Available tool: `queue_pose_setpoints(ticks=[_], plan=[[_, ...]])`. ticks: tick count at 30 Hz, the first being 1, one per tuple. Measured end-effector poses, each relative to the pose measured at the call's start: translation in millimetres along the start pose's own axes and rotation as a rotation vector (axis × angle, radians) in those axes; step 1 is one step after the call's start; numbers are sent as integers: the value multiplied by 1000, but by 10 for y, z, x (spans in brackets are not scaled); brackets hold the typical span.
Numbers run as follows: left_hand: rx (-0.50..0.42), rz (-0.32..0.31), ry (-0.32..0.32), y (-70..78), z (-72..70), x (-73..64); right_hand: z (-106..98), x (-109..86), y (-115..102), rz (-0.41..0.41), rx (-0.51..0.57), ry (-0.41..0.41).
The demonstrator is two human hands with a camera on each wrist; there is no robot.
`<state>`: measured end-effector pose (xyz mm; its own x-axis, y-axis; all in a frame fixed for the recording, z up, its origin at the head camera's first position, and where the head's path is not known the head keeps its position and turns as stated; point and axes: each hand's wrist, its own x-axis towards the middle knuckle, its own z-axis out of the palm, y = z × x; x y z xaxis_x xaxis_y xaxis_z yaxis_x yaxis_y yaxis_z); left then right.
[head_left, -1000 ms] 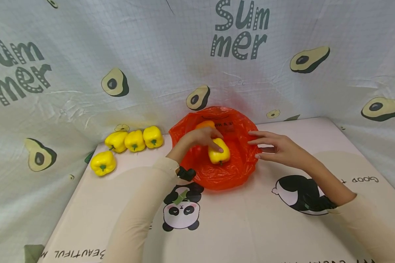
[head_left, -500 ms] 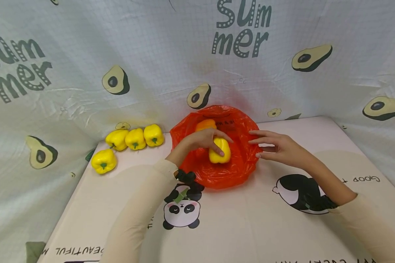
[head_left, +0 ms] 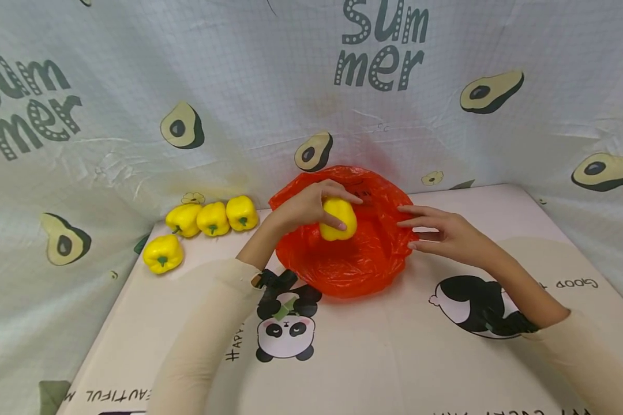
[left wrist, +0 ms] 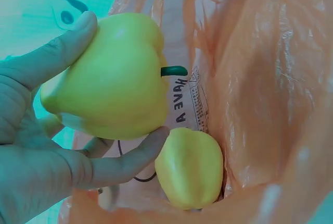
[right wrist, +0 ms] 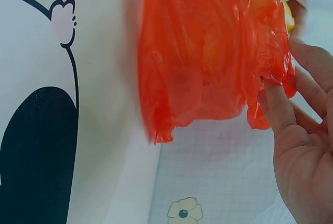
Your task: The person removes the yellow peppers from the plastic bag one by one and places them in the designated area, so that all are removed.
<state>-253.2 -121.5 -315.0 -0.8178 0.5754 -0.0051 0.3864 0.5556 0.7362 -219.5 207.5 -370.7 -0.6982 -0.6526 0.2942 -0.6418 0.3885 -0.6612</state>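
In the head view, my left hand (head_left: 311, 203) grips a yellow bell pepper (head_left: 338, 220) over the mouth of a red plastic bag (head_left: 353, 271). The left wrist view has the thumb and fingers around this bell pepper (left wrist: 112, 78), its green stem facing away from the palm. Below it, another yellow pepper (left wrist: 190, 169) lies inside the bag. My right hand (head_left: 449, 236) holds the bag's right rim. In the right wrist view, the bag's edge (right wrist: 276, 60) sits between the thumb and fingers of the right hand (right wrist: 304, 146).
Several yellow bell peppers stand at the table's back left: three in a row, including one beside the bag (head_left: 242, 213), and one nearer the front (head_left: 163, 254). A printed curtain (head_left: 239, 86) hangs behind the table (head_left: 368, 357), close to the bag.
My left hand has lifted the yellow bell pepper up and slightly left, from deeper in the bag to over its opening. The right hand has barely moved at the rim.
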Motion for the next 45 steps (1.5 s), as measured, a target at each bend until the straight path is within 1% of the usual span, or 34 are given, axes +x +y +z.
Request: queue_pose_setpoints(ticks=[3, 10, 14, 19, 21, 23, 28, 32, 40, 45], plan=[[28, 16, 11, 15, 1, -61, -2, -18, 7, -2, -2, 2], [51, 47, 72, -22, 16, -182, -4, -21, 17, -3, 3, 2], [16, 79, 84, -46, 5, -239, -15, -22, 16, -1, -3, 6], [-36, 121, 74, -33, -26, -318, -20, -26, 22, -6, 5, 5], [-54, 122, 79, -17, -34, -352, -22, -28, 23, -10, 10, 5], [-73, 112, 101, -3, -38, -384, -23, -30, 23, -13, 8, 7], [-115, 67, 196, 29, -38, -452, -30, -35, 17, -4, 8, 8], [-132, 72, 245, 55, -43, -508, -33, -37, 17, 4, 11, 7], [-109, 99, 276, 91, -54, -588, -39, -56, 13, 5, 16, 14], [-127, 130, 277, 98, -79, -632, -39, -58, 14, 5, 11, 21]])
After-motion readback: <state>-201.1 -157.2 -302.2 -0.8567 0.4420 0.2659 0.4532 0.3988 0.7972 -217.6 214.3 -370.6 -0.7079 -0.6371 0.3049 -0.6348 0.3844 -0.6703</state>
